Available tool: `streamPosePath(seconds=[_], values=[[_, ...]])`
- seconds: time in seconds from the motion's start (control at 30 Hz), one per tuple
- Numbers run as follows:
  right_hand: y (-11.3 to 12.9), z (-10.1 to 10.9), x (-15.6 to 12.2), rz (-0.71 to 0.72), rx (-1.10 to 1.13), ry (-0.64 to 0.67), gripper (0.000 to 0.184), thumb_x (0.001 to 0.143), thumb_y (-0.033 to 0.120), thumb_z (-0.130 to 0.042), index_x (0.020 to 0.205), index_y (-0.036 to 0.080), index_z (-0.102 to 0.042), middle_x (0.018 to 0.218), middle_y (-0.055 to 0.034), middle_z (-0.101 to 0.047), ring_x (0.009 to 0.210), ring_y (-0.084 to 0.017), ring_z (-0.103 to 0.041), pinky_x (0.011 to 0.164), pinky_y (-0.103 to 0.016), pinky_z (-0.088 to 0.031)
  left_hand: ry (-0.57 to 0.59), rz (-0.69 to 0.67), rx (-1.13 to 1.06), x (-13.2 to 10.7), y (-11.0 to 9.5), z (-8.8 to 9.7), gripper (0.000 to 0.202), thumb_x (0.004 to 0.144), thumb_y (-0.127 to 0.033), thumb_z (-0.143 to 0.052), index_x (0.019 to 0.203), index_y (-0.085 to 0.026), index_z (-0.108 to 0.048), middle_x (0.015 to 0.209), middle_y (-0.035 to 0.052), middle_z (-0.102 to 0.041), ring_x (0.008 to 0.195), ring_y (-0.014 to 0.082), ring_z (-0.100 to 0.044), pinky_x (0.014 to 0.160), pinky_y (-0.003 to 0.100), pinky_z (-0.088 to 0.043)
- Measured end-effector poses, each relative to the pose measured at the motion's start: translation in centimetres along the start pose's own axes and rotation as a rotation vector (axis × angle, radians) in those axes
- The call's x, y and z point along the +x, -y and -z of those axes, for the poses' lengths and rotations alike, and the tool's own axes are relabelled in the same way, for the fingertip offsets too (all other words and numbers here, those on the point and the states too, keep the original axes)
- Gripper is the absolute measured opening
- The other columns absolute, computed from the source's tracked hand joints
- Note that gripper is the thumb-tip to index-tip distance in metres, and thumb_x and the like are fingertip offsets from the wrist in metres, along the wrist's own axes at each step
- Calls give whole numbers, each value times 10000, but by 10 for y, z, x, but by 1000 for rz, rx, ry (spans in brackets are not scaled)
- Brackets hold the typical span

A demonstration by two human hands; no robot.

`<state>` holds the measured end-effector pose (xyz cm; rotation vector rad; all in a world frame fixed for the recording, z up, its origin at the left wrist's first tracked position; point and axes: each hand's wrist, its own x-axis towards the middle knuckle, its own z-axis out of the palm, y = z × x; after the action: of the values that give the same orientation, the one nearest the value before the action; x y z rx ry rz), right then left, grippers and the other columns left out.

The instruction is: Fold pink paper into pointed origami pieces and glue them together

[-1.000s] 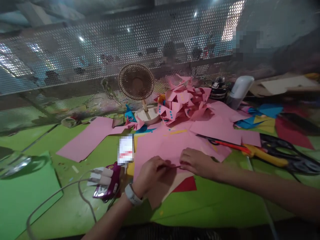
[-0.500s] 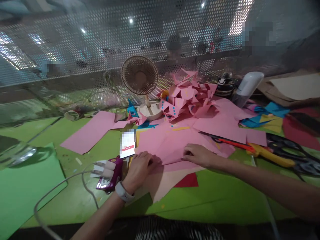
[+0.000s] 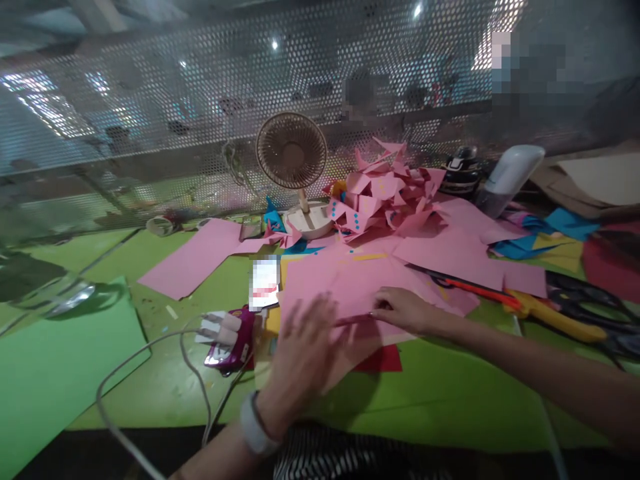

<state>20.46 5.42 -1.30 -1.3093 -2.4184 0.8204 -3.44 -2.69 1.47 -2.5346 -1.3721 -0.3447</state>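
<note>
Pink paper sheet (image 3: pixel 345 287) lies under your hands: left hand (image 3: pixel 303 353) spread flat and open, right hand (image 3: pixel 400 308) pressing its fold, fingers bent, gripping nothing.

Pink was seen pretty much everywhere: the big sheet (image 3: pixel 345 287) was coloured plain pink, and the heap of folded bits (image 3: pixel 385 197) was pink too, some of it dotted with blue. The table (image 3: pixel 425 393) was done in bright green, one sheet (image 3: pixel 383 360) in red, the cutter (image 3: pixel 550 313) was handled in yellow, and the grey screen (image 3: pixel 200 100) was patterned with round holes.
</note>
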Motion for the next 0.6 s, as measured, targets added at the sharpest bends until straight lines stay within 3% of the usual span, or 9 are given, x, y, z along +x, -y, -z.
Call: streamPosePath(seconds=[0.07, 0.17, 0.27, 0.6], values=[[1, 0, 0, -1, 7, -4, 215, 810, 338, -524, 723, 156, -598, 729, -37, -607, 656, -146, -535, 568, -239, -351, 75, -142, -105, 4, -22, -14, 669, 867, -578, -293, 1395, -176, -203, 1449, 99, -280, 1339, 257, -203, 1079, 455, -140], [2, -1, -1, -13, 27, -12, 254, 815, 381, -524, 706, 160, -584, 710, -32, -603, 639, -144, -533, 560, -241, -352, 126, -109, -194, 7, -38, -33, 899, 766, -722, -288, 1422, -146, -75, 1477, 130, -189, 1359, 289, -120, 1084, 506, -93], [3, -1, -2, -18, 47, -10, 300, 814, 435, -522, 698, 163, -575, 703, -28, -596, 623, -143, -529, 552, -243, -355, 161, -90, -251, 6, -37, -39, 897, 765, -718, -298, 1427, -164, -51, 1485, 123, -150, 1364, 291, -85, 1090, 511, -75], [0, 5, 4, -7, 24, 79, 310, 813, 459, -522, 724, 168, -584, 694, -23, -613, 631, -151, -536, 559, -247, -339, 214, -82, -285, 9, -35, -33, 856, 787, -695, -304, 1414, -147, -108, 1474, 139, -181, 1361, 295, -106, 1080, 531, -101]])
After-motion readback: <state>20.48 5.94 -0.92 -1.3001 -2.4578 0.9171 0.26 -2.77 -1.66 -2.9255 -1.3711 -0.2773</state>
